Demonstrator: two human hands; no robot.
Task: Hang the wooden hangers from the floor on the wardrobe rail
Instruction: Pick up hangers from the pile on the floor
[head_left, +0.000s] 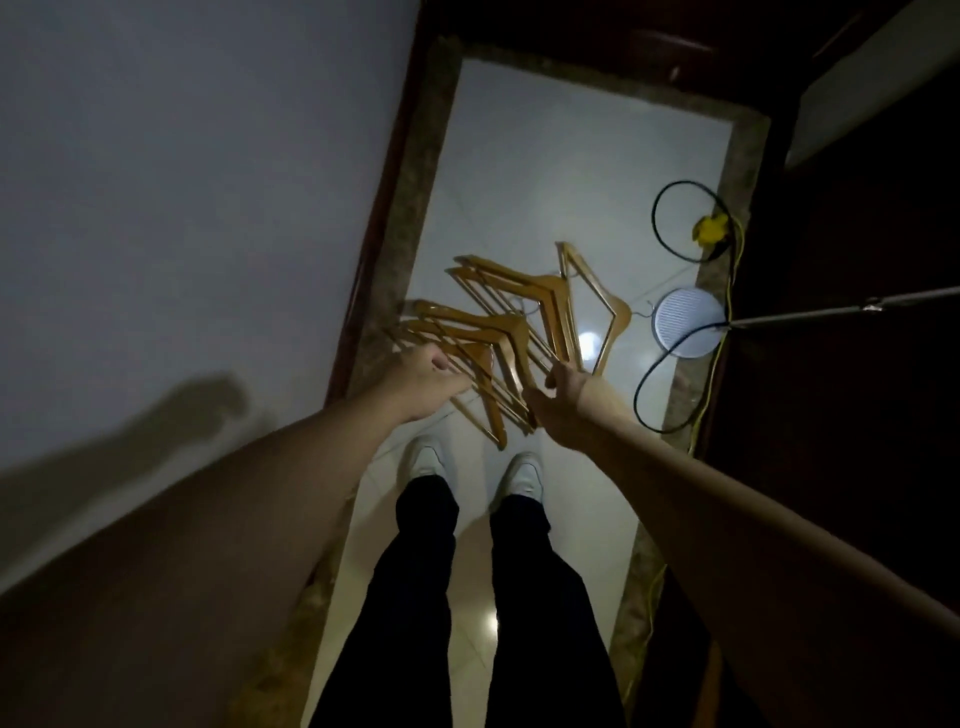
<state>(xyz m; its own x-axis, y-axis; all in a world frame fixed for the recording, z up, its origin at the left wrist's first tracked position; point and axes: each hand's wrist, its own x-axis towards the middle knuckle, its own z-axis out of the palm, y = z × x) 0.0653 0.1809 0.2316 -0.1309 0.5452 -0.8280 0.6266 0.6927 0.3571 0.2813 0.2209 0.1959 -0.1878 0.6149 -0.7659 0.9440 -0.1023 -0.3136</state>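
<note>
A loose pile of wooden hangers (524, 317) lies on the pale tiled floor (571, 171), just ahead of two white shoes (524, 475). The left hand (423, 382) hovers with curled fingers over the near hangers. The right hand (558, 408) reaches their ends. I cannot tell whether either grips one. A white round disc (688, 325) and a black cable (660, 234) lie to the right.
</note>
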